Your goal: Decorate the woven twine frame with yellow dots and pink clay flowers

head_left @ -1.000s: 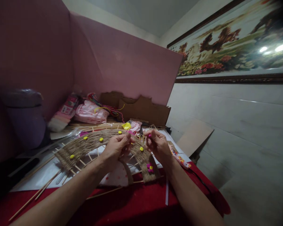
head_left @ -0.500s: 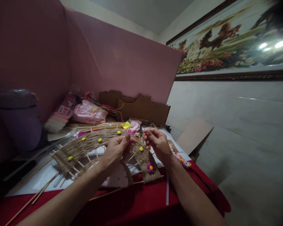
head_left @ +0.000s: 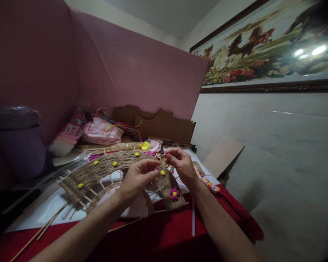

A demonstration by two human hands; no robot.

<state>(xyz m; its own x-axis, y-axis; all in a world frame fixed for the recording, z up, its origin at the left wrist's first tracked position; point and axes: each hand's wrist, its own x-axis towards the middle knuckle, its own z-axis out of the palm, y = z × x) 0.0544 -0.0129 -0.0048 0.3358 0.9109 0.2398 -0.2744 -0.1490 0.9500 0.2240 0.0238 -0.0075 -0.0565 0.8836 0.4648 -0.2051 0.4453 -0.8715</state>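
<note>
An arched panel [head_left: 106,169] woven from brown twine over thin sticks lies in front of me, dotted with several yellow clay discs [head_left: 115,163]. A magenta clay flower [head_left: 174,194] with a yellow centre sits at its right end. My left hand [head_left: 138,178] rests over the arch, thumb and forefinger closed on a small magenta clay piece [head_left: 156,169] just left of a yellow disc [head_left: 163,172]. Higher and to the right, my right hand [head_left: 182,165] pinches another bit of magenta clay [head_left: 165,155] at its fingertips.
A hot glue gun [head_left: 207,182] with a flowered body lies right of my right hand. Scissors [head_left: 162,150], yellow clay [head_left: 144,146] and sticks [head_left: 114,146] lie behind the arch. Cardboard [head_left: 164,125] stands at the back. A glue stick [head_left: 193,218] lies on the red cloth [head_left: 221,222].
My left hand has lowered its magenta piece toward the yellow disc on the arch's right side, its fingers pointing more to the right. My right hand has shifted slightly left. The view has turned slightly.
</note>
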